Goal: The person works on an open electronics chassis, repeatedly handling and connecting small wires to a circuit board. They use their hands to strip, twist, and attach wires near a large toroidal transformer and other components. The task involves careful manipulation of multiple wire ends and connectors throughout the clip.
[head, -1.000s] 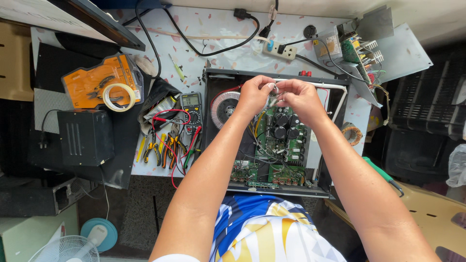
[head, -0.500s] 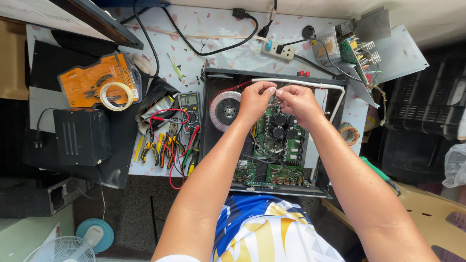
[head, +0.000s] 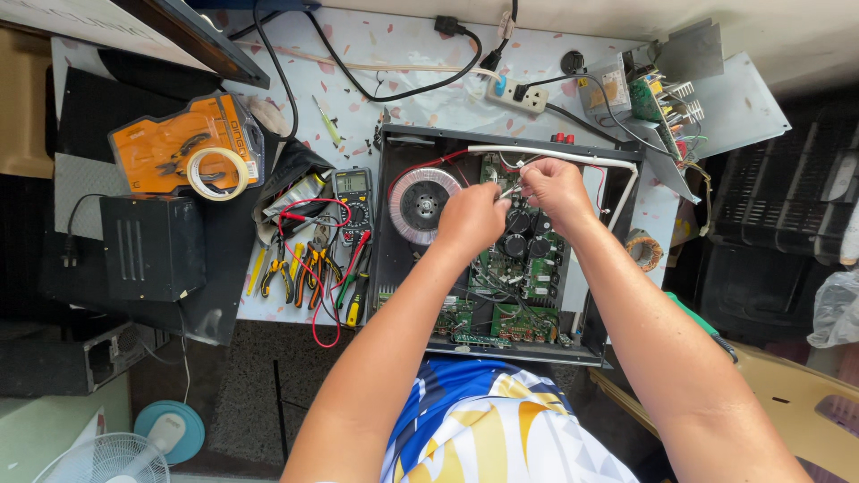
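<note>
— What lies nearest the person?

— A blue, white and yellow patterned shirt (head: 483,420) at the bottom edge, with both bare forearms reaching up from it over the open black metal amplifier case (head: 394,224) on the pale speckled desk (head: 394,54).

— And inside the case, at its near end?

— Green circuit boards (head: 519,317) with small parts, then black cylindrical capacitors (head: 528,243) further in. To the left of them sits a round copper-wound toroidal transformer (head: 419,204) with a red wire looping round its top.

— Where are the hands?

— Both hover over the middle of the boards, beyond the capacitors and almost touching each other. The left hand (head: 472,219) has its fingers curled closed, pinching a thin white wire (head: 506,190). The right hand (head: 555,190) has its fingers closed on the same bundle of thin wires just beside it. The exact grip point is hidden by the knuckles.

— What lies left of the case?

— A yellow and black multimeter (head: 355,199) with red leads, and pliers with orange and yellow handles (head: 300,268) just beside it. Further left stand a black metal box (head: 152,246) and an orange plastic tool case (head: 174,143) with a roll of pale tape (head: 215,173) on it.

— And at the far edge?

— A white bent tube (head: 573,157) runs along the case's rear wall. Beyond it lie a white power strip (head: 517,93) with black cables plugged in, and a heap of loose circuit boards and grey metal plates (head: 662,80) to the right.
</note>
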